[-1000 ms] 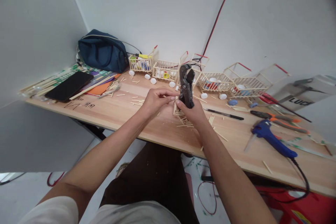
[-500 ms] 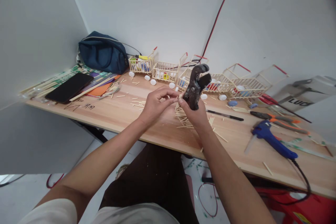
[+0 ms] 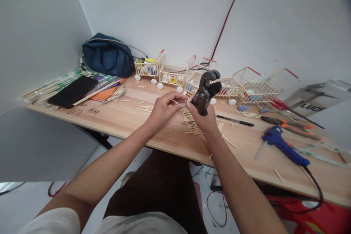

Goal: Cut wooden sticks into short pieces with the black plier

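My right hand (image 3: pixel 205 119) is wrapped round a dark cutter tool (image 3: pixel 203 97), whose head points up. Its thumb meets small pale stick pieces (image 3: pixel 188 101) in front of the tool. My left hand (image 3: pixel 166 108) is just to the left, thumb and index finger pinched at those pieces; what lies between its fingertips is too small to make out. Below the hands, a pile of cut sticks (image 3: pixel 193 126) lies on the wooden table (image 3: pixel 131 122). More short sticks (image 3: pixel 144 109) are scattered left of it.
Small stick carts (image 3: pixel 172 75) with red handles line the back. A blue bag (image 3: pixel 108 55) and black phone (image 3: pixel 71 91) are at left. At right are a blue glue gun (image 3: pixel 286 146), orange-handled pliers (image 3: pixel 296 126) and a black pen (image 3: pixel 234 120).
The cutter tool's head has tipped slightly down and to the right in my right hand. My left hand has barely moved.
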### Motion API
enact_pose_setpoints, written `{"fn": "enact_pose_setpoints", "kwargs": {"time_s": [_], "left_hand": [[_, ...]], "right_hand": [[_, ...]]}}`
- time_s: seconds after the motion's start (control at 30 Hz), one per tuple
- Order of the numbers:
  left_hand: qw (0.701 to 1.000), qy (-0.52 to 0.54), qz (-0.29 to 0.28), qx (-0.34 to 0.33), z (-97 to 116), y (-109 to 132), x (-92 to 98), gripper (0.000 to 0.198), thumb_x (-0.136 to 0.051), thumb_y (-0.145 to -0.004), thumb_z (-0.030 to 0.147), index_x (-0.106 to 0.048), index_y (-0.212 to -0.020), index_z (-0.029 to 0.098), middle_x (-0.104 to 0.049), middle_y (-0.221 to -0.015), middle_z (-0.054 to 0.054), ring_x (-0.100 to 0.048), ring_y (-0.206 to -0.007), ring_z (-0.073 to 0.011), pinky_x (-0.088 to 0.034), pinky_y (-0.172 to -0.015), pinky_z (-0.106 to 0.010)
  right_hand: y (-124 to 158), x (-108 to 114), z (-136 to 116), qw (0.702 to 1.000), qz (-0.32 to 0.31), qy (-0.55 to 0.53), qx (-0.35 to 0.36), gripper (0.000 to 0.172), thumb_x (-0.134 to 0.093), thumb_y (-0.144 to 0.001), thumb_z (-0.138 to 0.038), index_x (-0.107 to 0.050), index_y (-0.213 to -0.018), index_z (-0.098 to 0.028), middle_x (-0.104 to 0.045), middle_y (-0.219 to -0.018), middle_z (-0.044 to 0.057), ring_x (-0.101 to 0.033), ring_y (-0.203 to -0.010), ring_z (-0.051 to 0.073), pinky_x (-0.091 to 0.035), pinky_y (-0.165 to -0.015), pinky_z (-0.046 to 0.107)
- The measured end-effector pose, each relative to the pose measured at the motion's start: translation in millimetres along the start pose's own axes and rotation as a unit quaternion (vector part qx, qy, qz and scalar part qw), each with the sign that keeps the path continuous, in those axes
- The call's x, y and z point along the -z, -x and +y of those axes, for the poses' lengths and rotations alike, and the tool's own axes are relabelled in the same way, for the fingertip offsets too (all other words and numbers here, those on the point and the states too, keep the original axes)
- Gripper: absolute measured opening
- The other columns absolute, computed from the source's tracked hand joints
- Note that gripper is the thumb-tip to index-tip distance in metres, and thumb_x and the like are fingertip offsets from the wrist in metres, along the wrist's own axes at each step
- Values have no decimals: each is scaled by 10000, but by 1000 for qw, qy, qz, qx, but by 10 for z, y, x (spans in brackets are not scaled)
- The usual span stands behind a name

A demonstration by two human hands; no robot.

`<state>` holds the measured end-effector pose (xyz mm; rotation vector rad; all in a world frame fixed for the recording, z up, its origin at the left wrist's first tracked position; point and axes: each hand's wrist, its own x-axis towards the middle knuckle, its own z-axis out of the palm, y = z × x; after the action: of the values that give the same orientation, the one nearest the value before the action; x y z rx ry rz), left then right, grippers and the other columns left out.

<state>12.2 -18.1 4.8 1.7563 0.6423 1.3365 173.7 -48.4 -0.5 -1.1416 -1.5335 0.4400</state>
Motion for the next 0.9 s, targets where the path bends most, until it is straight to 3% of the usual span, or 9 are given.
{"fn": "enact_pose_setpoints", "kwargs": {"time_s": [0.17,0.33,0.47,0.67,0.9], "left_hand": [[997,59,-9,51,-43,-20,-4,241,-696,-800,378,-698,-878,150,-699,-843,-54,-626,-782,-140,-468,-724,-245],[967,128,-125,179,-172,-28,21,420,-675,-781,529,-672,-772,109,-703,-727,-83,-616,-626,-121,-449,-604,-229],[943,164,-179,226,-195,-10,35,400,-784,-695,446,-693,-878,102,-736,-823,-106,-654,-676,-131,-477,-644,-236],[955,140,-143,218,-149,3,-10,363,-838,-617,344,-718,-863,106,-742,-793,-86,-685,-741,-169,-516,-754,-302],[987,26,-105,122,-93,5,-63,193,-744,-718,312,-740,-762,124,-725,-731,-45,-651,-711,-158,-489,-723,-264]], "right_hand": [[-17,-14,73,997,17,-50,-56,265,-645,-768,-449,-622,-860,-202,-617,-755,17,-578,-766,188,-467,-741,327],[-50,-25,155,982,53,-128,-129,301,-694,-708,-475,-563,-759,-208,-569,-678,-16,-554,-674,149,-469,-680,297],[-73,-34,143,948,93,-242,-183,381,-788,-588,-449,-511,-722,-224,-528,-671,-41,-522,-636,121,-480,-633,274],[-105,-28,114,918,83,-320,-221,482,-846,-468,-447,-464,-676,-239,-520,-657,-44,-532,-633,131,-519,-608,290],[-115,-22,211,897,24,-348,-270,369,-814,-558,-410,-521,-678,-221,-562,-636,-24,-583,-603,142,-565,-624,316]]}}
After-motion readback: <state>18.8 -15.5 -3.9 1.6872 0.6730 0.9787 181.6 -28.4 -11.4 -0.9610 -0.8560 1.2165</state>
